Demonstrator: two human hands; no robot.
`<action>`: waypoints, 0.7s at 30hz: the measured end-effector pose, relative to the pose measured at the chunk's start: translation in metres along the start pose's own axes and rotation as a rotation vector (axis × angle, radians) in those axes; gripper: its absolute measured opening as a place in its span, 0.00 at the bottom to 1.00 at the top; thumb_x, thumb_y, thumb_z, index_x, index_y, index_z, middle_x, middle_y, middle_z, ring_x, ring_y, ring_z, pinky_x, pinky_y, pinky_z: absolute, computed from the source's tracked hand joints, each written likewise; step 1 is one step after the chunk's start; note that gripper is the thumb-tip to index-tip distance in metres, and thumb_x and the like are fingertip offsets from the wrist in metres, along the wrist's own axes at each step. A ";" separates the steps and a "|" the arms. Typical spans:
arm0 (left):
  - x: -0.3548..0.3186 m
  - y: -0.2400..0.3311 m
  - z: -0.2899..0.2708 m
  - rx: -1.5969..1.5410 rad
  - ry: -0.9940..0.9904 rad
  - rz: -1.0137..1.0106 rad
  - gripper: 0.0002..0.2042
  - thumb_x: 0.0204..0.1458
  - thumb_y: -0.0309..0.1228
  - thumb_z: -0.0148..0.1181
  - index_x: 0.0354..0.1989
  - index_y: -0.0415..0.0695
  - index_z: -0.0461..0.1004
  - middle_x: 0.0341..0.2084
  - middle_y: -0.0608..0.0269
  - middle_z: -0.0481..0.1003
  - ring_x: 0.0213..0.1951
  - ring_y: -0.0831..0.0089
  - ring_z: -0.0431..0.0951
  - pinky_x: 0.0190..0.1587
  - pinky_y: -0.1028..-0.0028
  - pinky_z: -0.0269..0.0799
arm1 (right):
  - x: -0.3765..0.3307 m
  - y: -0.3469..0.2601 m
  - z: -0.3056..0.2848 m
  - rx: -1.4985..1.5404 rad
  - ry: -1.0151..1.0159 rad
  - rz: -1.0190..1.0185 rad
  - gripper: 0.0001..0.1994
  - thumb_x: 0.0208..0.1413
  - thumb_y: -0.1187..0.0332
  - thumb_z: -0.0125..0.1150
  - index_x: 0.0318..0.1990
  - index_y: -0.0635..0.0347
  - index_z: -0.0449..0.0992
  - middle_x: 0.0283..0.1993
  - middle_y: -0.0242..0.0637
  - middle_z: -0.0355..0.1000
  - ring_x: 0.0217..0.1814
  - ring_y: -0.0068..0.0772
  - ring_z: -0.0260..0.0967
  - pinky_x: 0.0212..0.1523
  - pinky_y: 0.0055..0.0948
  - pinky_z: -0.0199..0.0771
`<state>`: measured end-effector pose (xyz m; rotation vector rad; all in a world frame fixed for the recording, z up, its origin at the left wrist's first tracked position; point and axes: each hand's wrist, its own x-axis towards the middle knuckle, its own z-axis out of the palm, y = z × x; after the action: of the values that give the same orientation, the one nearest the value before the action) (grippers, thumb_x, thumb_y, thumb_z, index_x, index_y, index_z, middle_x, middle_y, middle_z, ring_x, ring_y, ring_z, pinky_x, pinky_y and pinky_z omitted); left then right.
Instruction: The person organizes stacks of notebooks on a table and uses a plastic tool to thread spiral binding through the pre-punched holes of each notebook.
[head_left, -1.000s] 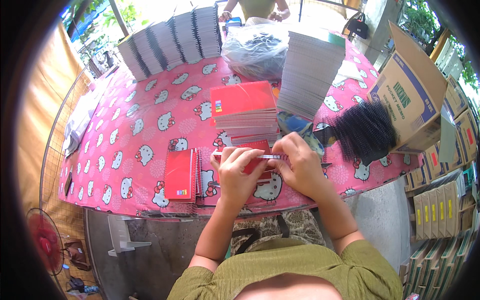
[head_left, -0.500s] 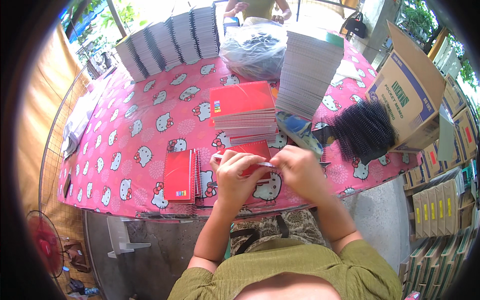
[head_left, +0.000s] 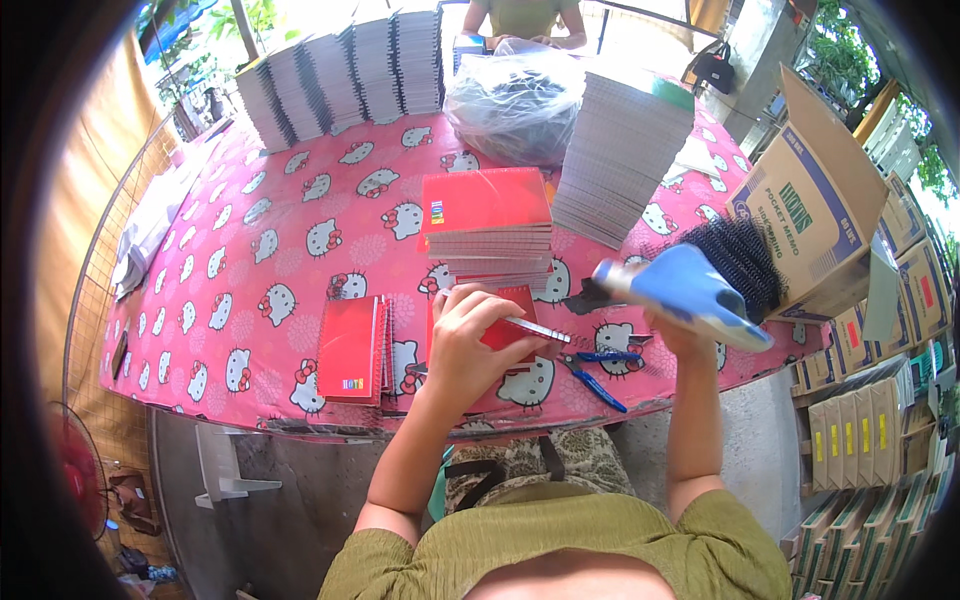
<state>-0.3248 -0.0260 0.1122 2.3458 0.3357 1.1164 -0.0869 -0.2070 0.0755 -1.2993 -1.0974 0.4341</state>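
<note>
My left hand [head_left: 468, 330] is closed on a thin red-covered notebook [head_left: 538, 329], held edge-on with the row of holes along its edge showing. It is above another red notebook [head_left: 515, 300] on the table. My right hand [head_left: 682, 338] grips a blue and white patterned thing [head_left: 680, 285], like a soft flat pouch; motion blurs it and hides most of my fingers. Blue-handled pliers [head_left: 597, 385] lie between my hands near the table's front edge. A pile of red notebooks [head_left: 487, 200] stands just beyond, and a few spiral-bound red ones [head_left: 352, 350] lie to the left.
Tall stacks of spiral-bound pads [head_left: 370, 70] stand at the back left. A clear plastic bag [head_left: 515, 100] and a tall paper stack [head_left: 625, 150] sit farther back. Black spiral coils [head_left: 735, 262] lie beside an open carton [head_left: 815, 195] at right. Another person's hands [head_left: 545, 42] show across the table.
My right hand has left the notebook and moved right. The blue and white thing has been lifted from beside the paper stack and shifted right, uncovering the pliers. My left hand still holds the notebook.
</note>
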 end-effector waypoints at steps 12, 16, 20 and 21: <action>0.007 0.008 -0.007 -0.097 -0.113 -0.132 0.29 0.30 0.31 0.77 0.47 0.47 0.74 0.28 0.66 0.77 0.43 0.64 0.75 0.50 0.63 0.68 | 0.032 -0.026 0.038 -0.400 -0.077 0.155 0.12 0.45 0.75 0.66 0.40 0.63 0.77 0.36 0.36 0.78 0.37 0.29 0.74 0.42 0.31 0.74; 0.006 0.001 0.001 -0.151 -0.082 -0.110 0.28 0.30 0.29 0.78 0.45 0.46 0.76 0.40 0.62 0.75 0.46 0.62 0.75 0.51 0.63 0.71 | 0.030 -0.016 0.037 -0.043 -0.263 0.052 0.13 0.43 0.76 0.68 0.39 0.64 0.76 0.35 0.36 0.77 0.38 0.26 0.74 0.42 0.28 0.74; 0.006 -0.006 -0.008 -0.047 -0.021 -0.128 0.26 0.30 0.28 0.78 0.44 0.45 0.77 0.50 0.57 0.70 0.47 0.62 0.75 0.51 0.66 0.72 | 0.029 -0.026 0.049 0.030 -0.035 0.205 0.18 0.41 0.76 0.69 0.43 0.63 0.75 0.36 0.37 0.77 0.39 0.28 0.75 0.44 0.30 0.74; 0.005 -0.010 -0.009 -0.050 -0.016 -0.158 0.26 0.31 0.27 0.78 0.44 0.45 0.77 0.52 0.57 0.68 0.48 0.62 0.75 0.51 0.67 0.72 | 0.027 -0.021 0.045 0.321 0.015 0.185 0.19 0.39 0.77 0.69 0.43 0.63 0.75 0.34 0.38 0.78 0.37 0.28 0.75 0.42 0.30 0.74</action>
<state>-0.3283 -0.0124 0.1146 2.2407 0.4733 1.0188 -0.1187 -0.1671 0.1004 -1.1190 -0.8560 0.7076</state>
